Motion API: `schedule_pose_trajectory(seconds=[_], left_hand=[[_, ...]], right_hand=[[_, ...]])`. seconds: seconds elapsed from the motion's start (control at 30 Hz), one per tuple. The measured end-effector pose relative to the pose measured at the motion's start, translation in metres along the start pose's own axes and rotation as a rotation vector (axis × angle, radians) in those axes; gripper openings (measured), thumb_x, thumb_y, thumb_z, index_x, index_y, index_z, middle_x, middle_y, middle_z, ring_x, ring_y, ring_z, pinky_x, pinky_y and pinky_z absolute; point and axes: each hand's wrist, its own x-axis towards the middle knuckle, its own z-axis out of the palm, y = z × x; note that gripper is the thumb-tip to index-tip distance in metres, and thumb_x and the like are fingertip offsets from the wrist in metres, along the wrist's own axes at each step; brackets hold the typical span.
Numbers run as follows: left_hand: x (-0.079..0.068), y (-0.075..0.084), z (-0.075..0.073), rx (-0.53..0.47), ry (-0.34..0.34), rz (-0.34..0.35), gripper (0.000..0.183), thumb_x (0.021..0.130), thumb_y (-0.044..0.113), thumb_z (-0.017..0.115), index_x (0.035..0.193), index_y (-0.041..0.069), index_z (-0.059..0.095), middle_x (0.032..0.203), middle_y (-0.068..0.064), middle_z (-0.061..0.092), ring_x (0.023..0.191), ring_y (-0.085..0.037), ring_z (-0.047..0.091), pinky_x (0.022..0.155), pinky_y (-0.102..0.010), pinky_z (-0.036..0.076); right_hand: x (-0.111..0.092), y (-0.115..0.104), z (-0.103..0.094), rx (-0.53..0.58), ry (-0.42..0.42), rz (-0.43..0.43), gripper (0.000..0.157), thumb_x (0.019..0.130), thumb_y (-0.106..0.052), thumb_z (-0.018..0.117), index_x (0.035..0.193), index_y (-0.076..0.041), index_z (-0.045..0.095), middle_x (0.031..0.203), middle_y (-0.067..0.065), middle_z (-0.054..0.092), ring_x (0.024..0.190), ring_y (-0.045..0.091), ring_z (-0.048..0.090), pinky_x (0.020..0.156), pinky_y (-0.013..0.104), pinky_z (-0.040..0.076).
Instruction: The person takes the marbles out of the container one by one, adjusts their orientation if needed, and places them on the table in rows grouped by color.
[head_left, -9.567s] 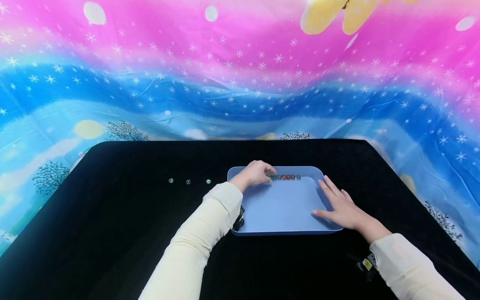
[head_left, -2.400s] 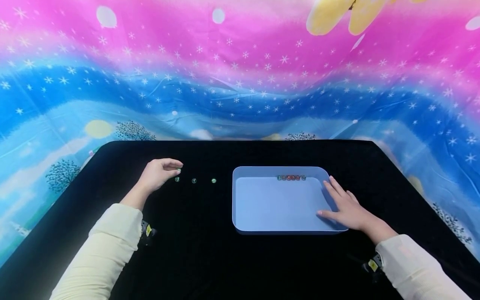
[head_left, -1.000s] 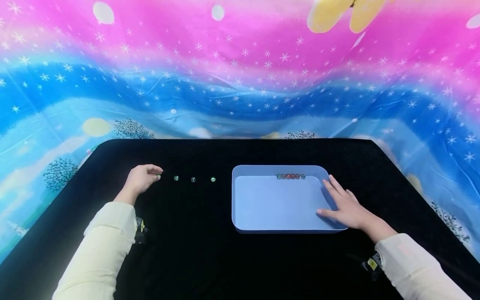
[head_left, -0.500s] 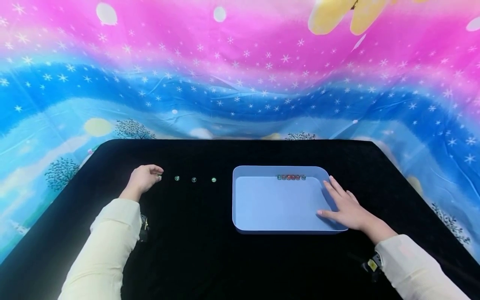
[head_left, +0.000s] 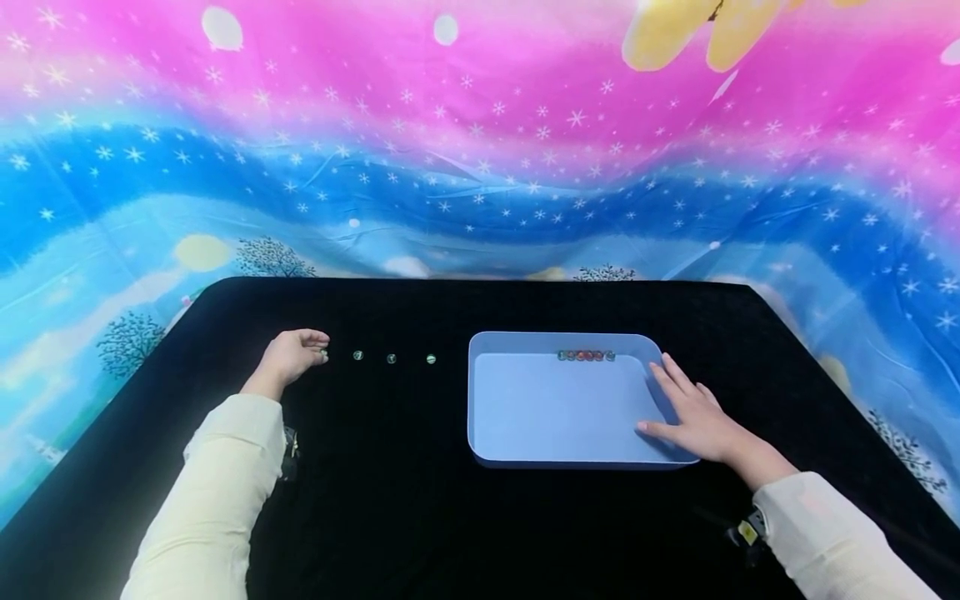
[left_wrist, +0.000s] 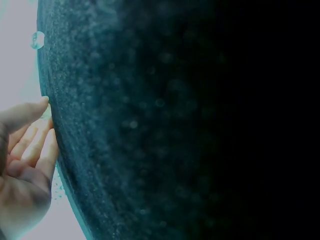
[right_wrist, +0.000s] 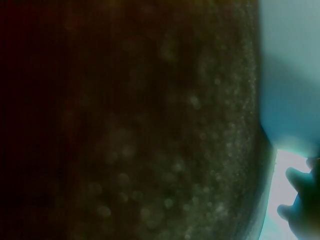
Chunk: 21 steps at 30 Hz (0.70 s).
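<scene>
At the left end of a spaced row on the black cloth, my left hand [head_left: 288, 358] pinches a small greenish glass marble [head_left: 324, 356] between thumb and fingertips, low over the table. To its right lie three greenish marbles: a near one [head_left: 357, 355], a middle one [head_left: 392, 359] and a striped one [head_left: 431, 359]. My right hand [head_left: 697, 417] rests with spread, straight fingers on the right rim of a light blue tray [head_left: 555, 462]. Inside, along the tray's far side, several marbles [head_left: 587, 356] sit close together in a line, the middle ones reddish.
A black cloth [head_left: 375, 517] covers the table. Behind it hangs a pink and blue backdrop [head_left: 480, 167] with snowflakes and trees. One glass marble [left_wrist: 37, 40] shows beyond the thumb in the left wrist view. The right wrist view is mostly dark cloth.
My left hand has left the tray and carried a marble to the left end of the row on the cloth. It has barely moved this last second. The right hand stays on the tray.
</scene>
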Motion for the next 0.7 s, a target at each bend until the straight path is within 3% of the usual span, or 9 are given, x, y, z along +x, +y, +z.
schedule_pose_trajectory(seconds=[0.37, 0.7], left_hand=[[-0.0024, 0.0037, -0.0048, 0.071, -0.023, 0.039, 0.037, 0.085, 0.007, 0.052, 0.118, -0.008, 0.045, 0.116, -0.026, 0.048, 0.104, -0.038, 0.045, 0.084, -0.047, 0.037], [-0.0026, 0.0035, -0.0089, 0.051, 0.054, 0.048, 0.038, 0.085, 0.009, 0.052, 0.119, -0.007, 0.046, 0.116, -0.025, 0.048, 0.105, -0.038, 0.045, 0.084, -0.047, 0.038]], right_hand=[[0.0014, -0.0001, 0.0009, 0.006, 0.004, -0.009, 0.093, 0.077, -0.053, 0.054, 0.137, 0.001, 0.008, 0.141, 0.02, -0.008, 0.125, 0.04, 0.003, 0.091, 0.062, 0.005], [0.0005, -0.0003, -0.0005, 0.001, 0.006, -0.003, 0.093, 0.077, -0.052, 0.054, 0.137, 0.002, 0.009, 0.141, 0.021, -0.007, 0.125, 0.042, 0.004, 0.09, 0.063, 0.005]])
